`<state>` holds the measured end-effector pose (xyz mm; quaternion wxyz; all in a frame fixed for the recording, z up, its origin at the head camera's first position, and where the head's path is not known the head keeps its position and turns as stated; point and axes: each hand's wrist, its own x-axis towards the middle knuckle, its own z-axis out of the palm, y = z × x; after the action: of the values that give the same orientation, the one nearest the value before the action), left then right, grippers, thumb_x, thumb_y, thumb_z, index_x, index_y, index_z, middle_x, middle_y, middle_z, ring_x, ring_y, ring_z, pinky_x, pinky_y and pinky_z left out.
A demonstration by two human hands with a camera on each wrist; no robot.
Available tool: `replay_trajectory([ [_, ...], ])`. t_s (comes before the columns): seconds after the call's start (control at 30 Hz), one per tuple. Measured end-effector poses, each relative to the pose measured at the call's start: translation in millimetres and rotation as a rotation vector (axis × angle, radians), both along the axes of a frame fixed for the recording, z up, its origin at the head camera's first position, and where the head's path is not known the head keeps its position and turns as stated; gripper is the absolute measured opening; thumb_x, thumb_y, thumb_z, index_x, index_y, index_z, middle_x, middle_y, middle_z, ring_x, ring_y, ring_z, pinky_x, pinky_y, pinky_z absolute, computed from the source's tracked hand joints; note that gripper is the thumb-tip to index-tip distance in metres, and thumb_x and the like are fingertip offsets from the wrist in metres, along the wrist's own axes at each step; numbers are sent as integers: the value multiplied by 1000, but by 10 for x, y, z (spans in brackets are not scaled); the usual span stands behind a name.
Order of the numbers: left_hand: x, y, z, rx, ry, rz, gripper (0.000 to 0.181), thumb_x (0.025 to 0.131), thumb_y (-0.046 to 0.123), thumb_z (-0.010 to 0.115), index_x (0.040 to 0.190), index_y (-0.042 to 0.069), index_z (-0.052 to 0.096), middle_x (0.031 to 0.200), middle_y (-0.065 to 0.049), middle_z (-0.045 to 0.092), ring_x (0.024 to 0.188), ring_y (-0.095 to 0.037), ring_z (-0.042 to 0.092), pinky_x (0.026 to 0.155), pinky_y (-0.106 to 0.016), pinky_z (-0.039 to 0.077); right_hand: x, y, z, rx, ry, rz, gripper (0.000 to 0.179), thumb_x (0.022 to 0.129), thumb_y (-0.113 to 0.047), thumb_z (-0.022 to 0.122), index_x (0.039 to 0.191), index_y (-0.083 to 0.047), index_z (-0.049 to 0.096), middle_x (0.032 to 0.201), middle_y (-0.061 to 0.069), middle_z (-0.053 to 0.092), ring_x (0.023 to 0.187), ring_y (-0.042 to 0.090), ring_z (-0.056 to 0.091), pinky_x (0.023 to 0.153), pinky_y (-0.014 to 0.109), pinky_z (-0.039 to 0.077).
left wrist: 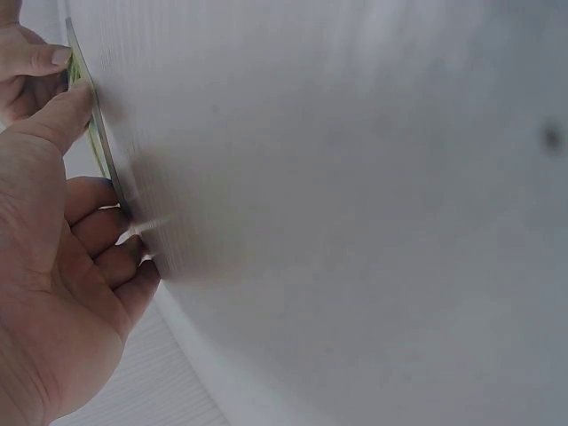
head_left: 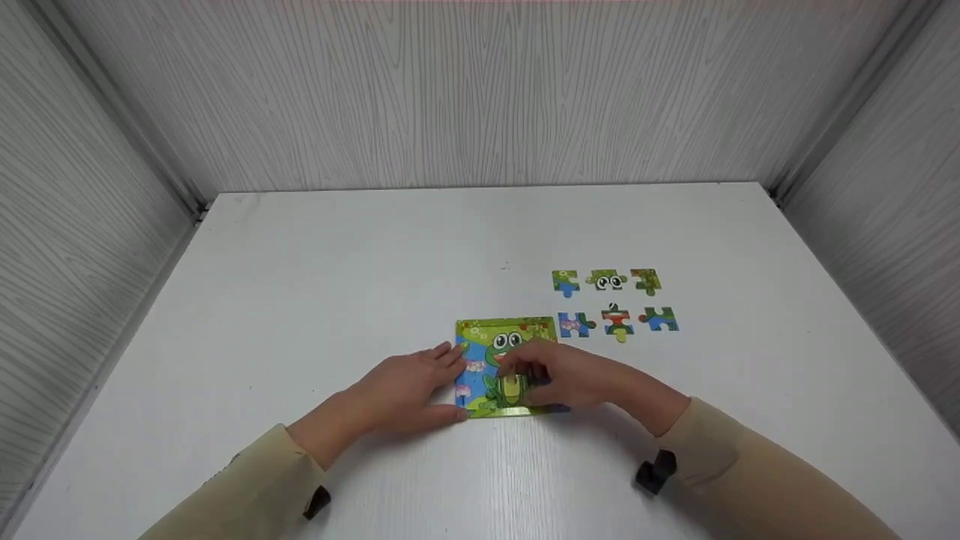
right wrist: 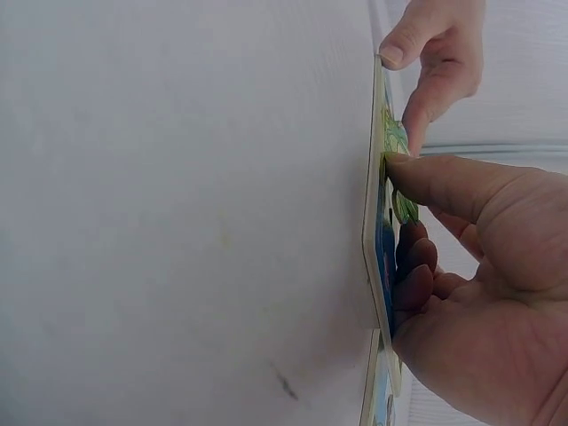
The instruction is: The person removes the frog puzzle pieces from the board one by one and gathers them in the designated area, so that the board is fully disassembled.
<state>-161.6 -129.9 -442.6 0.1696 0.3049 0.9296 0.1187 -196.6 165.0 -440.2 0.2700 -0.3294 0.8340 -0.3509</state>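
A puzzle board point(head_left: 459, 382) with a cartoon frog picture lies flat on the table. My right hand point(head_left: 574, 373) is over its lower right part and pinches a green puzzle piece point(head_left: 513, 388) between thumb and fingers. In the right wrist view that green piece point(right wrist: 406, 202) stands tilted up from the board's face. At the board's left side, my left hand point(head_left: 409, 390) touches the edge with its fingertips, the thumb by the near left corner. The left wrist view has the left thumb point(left wrist: 67, 120) at the board's edge, the other fingers loosely bent.
Two rows of loose puzzle pieces lie right of the board, among them one with the frog's eyes point(head_left: 606, 281) and one with a red mouth point(head_left: 617, 321). The white table point(head_left: 337, 262) is bounded by wood-grain panels point(head_left: 480, 97) at the back and sides.
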Motion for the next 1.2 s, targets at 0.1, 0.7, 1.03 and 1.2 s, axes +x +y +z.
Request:
replay_trajectory([
  [0.1,-2,4,0,-4,1,0,83,100,59,63,165,13,39,171,-4,33,159,-25,28,123,-50,35,3,-1,1,-4,-3,-2,38,98,-8,76,132,-20,68,111,-4,62,97,18,52,83,34,46],
  [0.7,2,20,-17,-11,-6,17,85,99,61,65,165,14,39,171,-2,33,159,-24,28,123,-49,35,27,28,-49,11,10,-10,52,92,-16,85,139,-23,66,118,-7,60,103,18,52,87,34,46],
  [1.03,-5,10,-25,-5,6,7,84,100,60,64,165,14,40,171,-3,33,159,-24,28,123,-49,35,31,23,-25,2,14,-13,53,91,-14,85,140,-22,67,119,-8,61,100,17,51,85,33,45],
  [1.2,-1,5,-24,-10,11,5,83,100,60,64,165,14,40,172,-2,33,159,-24,28,123,-49,35,36,25,-21,5,31,-9,53,91,-13,85,140,-23,68,119,-8,61,96,17,49,81,32,44],
])
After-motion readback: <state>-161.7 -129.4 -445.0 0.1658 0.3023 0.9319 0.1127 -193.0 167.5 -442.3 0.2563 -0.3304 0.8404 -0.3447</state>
